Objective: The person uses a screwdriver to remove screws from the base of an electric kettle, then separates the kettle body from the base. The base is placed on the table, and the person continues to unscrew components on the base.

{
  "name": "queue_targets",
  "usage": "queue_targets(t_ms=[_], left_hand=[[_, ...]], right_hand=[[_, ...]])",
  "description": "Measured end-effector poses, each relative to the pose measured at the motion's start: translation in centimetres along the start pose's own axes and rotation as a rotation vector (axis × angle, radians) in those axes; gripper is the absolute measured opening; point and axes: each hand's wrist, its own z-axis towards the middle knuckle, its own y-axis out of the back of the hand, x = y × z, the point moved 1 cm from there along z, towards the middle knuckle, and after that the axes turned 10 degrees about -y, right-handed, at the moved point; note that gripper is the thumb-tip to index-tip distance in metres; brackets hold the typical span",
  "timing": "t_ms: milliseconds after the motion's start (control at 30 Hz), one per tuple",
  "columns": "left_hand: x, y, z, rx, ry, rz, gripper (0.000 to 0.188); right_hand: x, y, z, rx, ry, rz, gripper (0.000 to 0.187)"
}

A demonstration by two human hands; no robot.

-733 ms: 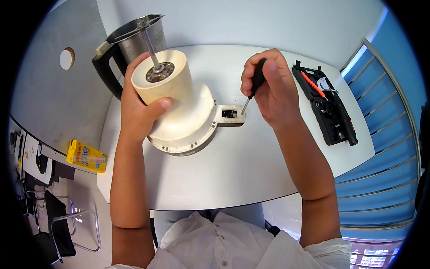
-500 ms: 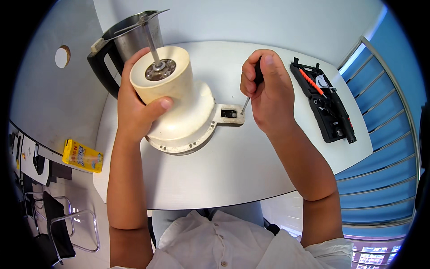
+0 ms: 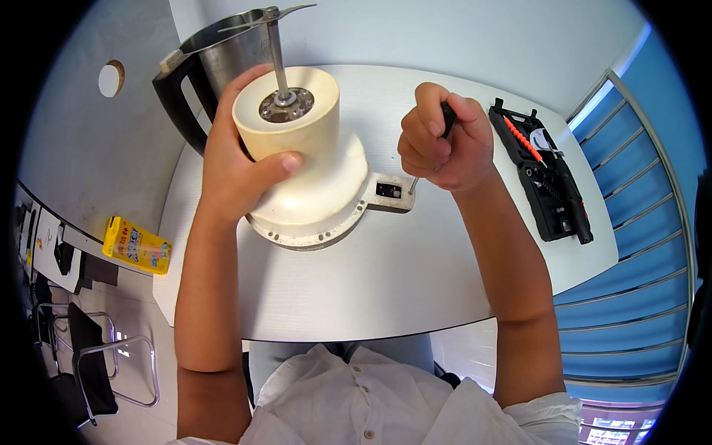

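Note:
An upturned cream-white motor head, like that of a soymilk maker, sits on the table with its metal shaft and blade pointing up. My left hand is wrapped round its raised neck, thumb in front, the other fingers partly hidden behind. From its right side juts a tab with a rectangular socket. My right hand is closed round the black handle of a screwdriver. The thin metal tip slants down to the outer end of the tab, beside the socket; whether a screw is there I cannot make out.
Behind my left hand stands a steel jug with a black handle. A black tool case with an orange flexible shaft lies at the table's right. Left of the table is a yellow package; metal railings run along the right.
My right hand has turned about the screwdriver, its fingers and thumb now set differently on the handle. The motor head and left hand appear slightly further right and up as the view shifts.

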Motion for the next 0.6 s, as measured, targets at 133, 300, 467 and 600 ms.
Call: queue_targets(t_ms=[133,300,467,600], left_hand=[[0.2,0.8,0.0,-0.015,0.018,-0.001,0.096],[0.2,0.9,-0.1,-0.038,0.032,-0.057,0.095],[-0.1,0.8,-0.4,-0.068,0.031,-0.019,0.093],[-0.1,1.0,-0.4,-0.082,0.054,0.030,0.092]], right_hand=[[0.0,-0.6,0.0,-0.108,0.092,-0.041,0.025],[0.2,-2.8,0.3,-0.645,0.342,-0.606,0.022],[3.1,-6.4,-0.4,-1.062,0.074,-1.597,0.016],[3.7,-7.4,-0.2,-1.059,0.010,-1.938,0.016]])
